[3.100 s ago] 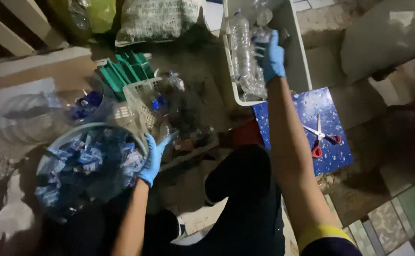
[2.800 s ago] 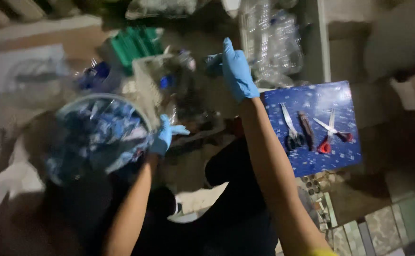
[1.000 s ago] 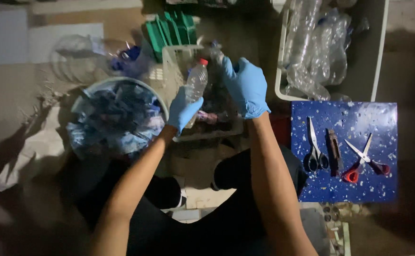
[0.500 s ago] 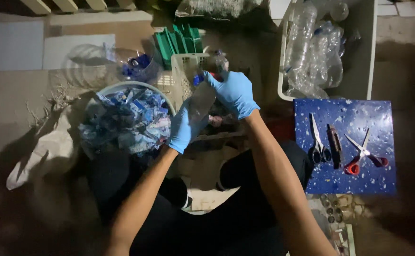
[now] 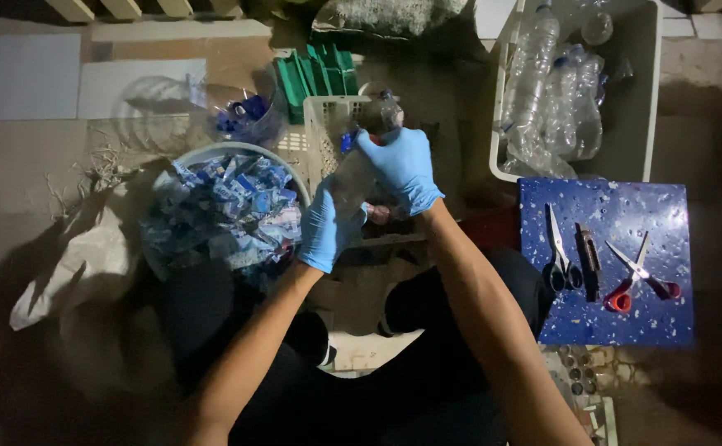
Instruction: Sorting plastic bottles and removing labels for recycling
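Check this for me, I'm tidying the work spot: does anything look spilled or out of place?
Nothing looks spilled. Both hands, left and right, hold a clear plastic bottle. The label scraps stay in their basin, and the scissors lie on the blue board.

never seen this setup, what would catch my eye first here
At centre, two blue-gloved hands, left hand and right hand, grip a clear plastic bottle above a white basket. Left of them sits a round tub of blue labels; at right, scissors lie on a blue board.
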